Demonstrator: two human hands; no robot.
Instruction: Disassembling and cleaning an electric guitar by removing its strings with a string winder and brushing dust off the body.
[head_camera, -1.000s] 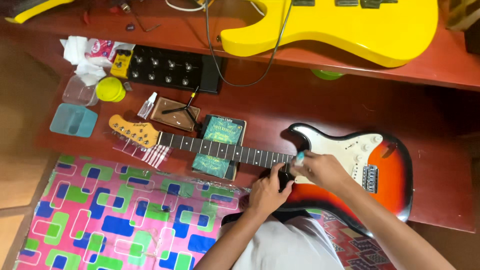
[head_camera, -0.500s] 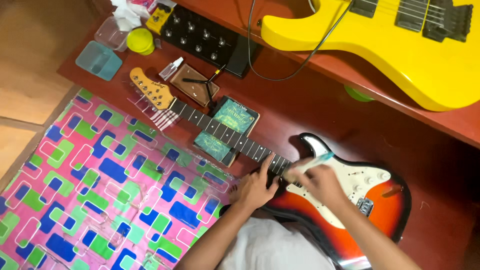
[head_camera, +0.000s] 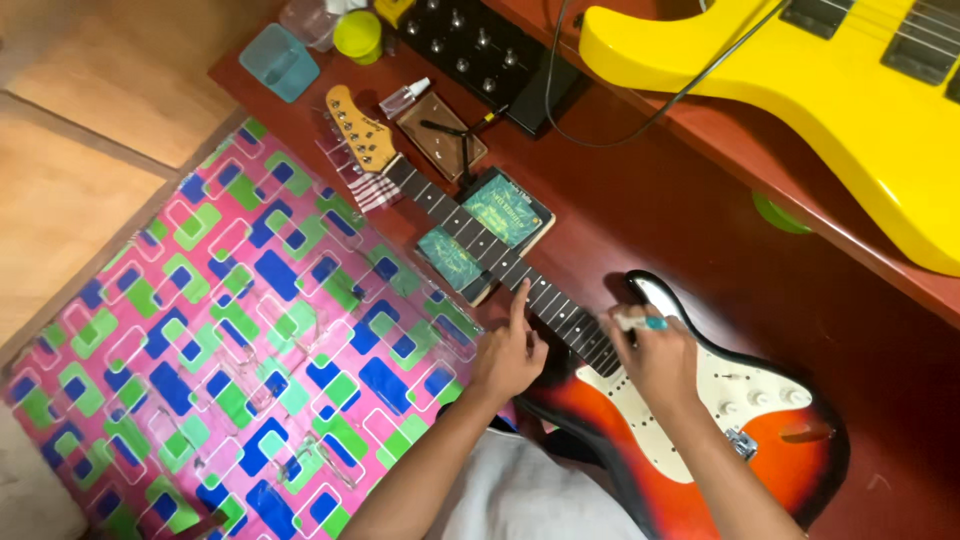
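Two hands on sunburst electric guitar (head_camera: 700, 440) lying flat on the red-brown table (head_camera: 700, 230): left hand (head_camera: 508, 355), index extended, rests against the stiff neck; right hand (head_camera: 660, 360) pinches a small light brush (head_camera: 640, 322) above fretboard end; body probably heavy, glossy, best gripped at the neck.

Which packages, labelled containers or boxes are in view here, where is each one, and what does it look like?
Green printed flat packet: under the guitar neck, far side; square, gold pattern.
Teal printed flat packet: under the neck, near side; square.
Small clear spray bottle: beside the headstock; white cap.
Yellow round lidded jar: top edge.
Teal square plastic box: corner of the red-brown table.
Left hand: on the neck.
Right hand: holds a small tool, blurred.
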